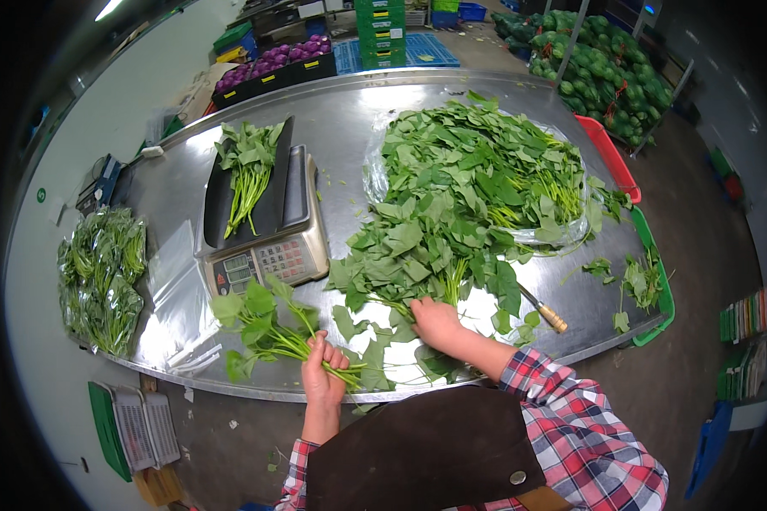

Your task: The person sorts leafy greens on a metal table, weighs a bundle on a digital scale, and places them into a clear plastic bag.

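Observation:
My left hand [326, 370] is closed around a small bunch of leafy green stems [275, 338], leaves to the left and cut ends to the right, over the table's near edge. With fingers curled, my right hand [436, 324] grips stems at the near side of a loose heap of leafy greens [415, 246]. Behind that heap, a larger mass of greens [479, 166] lies on clear plastic film [376, 172]. On a digital scale [271, 259], a black tray [281, 185] holds another bunch of greens [249, 172]. A wooden-handled knife [551, 317] lies right of my right hand, its blade partly under leaves.
Packed bags of greens [102, 281] and flat plastic bags [179, 287] lie on the steel table [339, 140] at left. Red [607, 156] and green [655, 300] crates adjoin its right edge. Beyond stand crates of purple vegetables [275, 67] and netted round green vegetables [601, 70].

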### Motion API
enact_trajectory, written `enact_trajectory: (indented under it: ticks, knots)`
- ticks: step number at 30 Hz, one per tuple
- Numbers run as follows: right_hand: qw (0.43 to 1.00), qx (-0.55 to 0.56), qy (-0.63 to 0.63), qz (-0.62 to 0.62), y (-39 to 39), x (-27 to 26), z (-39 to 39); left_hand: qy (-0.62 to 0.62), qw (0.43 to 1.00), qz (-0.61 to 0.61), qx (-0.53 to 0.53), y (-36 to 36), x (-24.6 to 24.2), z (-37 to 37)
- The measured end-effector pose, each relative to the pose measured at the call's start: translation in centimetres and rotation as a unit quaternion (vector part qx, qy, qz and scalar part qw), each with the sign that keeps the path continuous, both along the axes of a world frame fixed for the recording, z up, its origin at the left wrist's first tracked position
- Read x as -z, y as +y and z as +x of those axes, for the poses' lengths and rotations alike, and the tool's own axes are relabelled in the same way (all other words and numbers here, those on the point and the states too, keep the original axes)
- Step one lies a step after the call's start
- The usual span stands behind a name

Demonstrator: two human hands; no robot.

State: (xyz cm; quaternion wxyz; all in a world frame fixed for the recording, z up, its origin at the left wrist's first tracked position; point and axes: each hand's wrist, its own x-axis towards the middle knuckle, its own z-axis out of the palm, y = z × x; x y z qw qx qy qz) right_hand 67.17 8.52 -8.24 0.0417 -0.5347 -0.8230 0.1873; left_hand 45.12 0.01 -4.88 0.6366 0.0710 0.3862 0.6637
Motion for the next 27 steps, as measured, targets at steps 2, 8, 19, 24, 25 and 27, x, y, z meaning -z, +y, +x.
enact_trajectory:
  ticks: [2, 8, 19, 24, 25, 27]
  knots:
    - [1.0, -0.009, -0.001, -0.017, 0.6, -0.1, 0.9, -0.012, 1.0, 0.005, 0.003, -0.3, 0.4, 0.5]
    - [0.998, -0.04, 0.012, 0.048, 0.6, -1.4, 1.7, -0.017, 0.998, -0.017, 0.057, -1.2, 0.4, 1.7]
    - [0.699, 0.19, 0.525, -0.447, 0.6, -6.1, 5.9, -0.058, 0.997, 0.04, -0.009, -1.6, -0.3, 1.0]
    - [0.671, 0.153, 0.562, -0.458, 1.6, -10.0, 8.1, -0.097, 0.994, 0.056, -0.011, -1.5, 0.2, 0.4]
    - [0.654, 0.119, 0.611, -0.429, 1.4, -12.4, 7.8, -0.095, 0.993, 0.063, -0.019, -1.3, -0.2, 0.2]
    - [0.775, 0.114, 0.508, -0.358, 1.4, -12.6, 6.6, -0.064, 0.994, 0.083, -0.025, -1.1, -1.3, 0.1]
